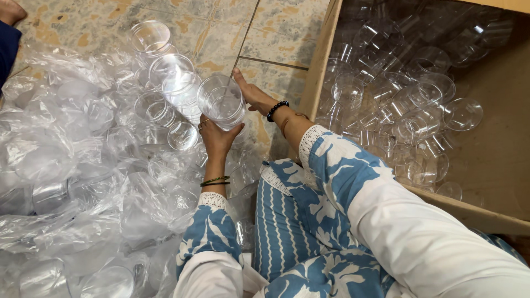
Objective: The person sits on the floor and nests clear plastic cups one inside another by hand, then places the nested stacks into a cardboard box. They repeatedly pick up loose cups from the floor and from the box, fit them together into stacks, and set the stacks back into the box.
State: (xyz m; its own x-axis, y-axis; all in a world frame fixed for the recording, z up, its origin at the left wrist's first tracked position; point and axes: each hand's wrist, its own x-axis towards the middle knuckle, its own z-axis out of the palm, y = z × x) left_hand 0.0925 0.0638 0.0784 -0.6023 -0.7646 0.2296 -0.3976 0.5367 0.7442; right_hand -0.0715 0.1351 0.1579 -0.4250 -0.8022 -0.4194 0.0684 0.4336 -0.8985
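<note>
While we look down from the head camera, a clear plastic cup (222, 102) sits right between both hands, lifted a bit above the tiled floor (232, 27). The left hand (217, 137) cups it from below, fingers curled up and clamped on its near wall. The right hand (251, 92) holds the far side, fingers stretched along the cup and pressed on it, so both sets of fingers are closed on this one cup. We also spot a black bead bracelet (277, 110) on the right wrist and thin green bangles (215, 180) on the left one.

Just beside the cup, to the left, more clear cups (171, 74) stand in a loose row on the floor, some stacked. Around and under them spreads a big pile of crumpled clear plastic bags (61, 165), filling the whole left side.

Off to the right there's an open cardboard box (323, 55) with a heap of loose clear cups (397, 105) lying every which way inside it. Its near wall runs just past the right forearm.

Top left corner, another person's hand (10, 11) with a dark blue sleeve peeks in, well apart from our cup.
</note>
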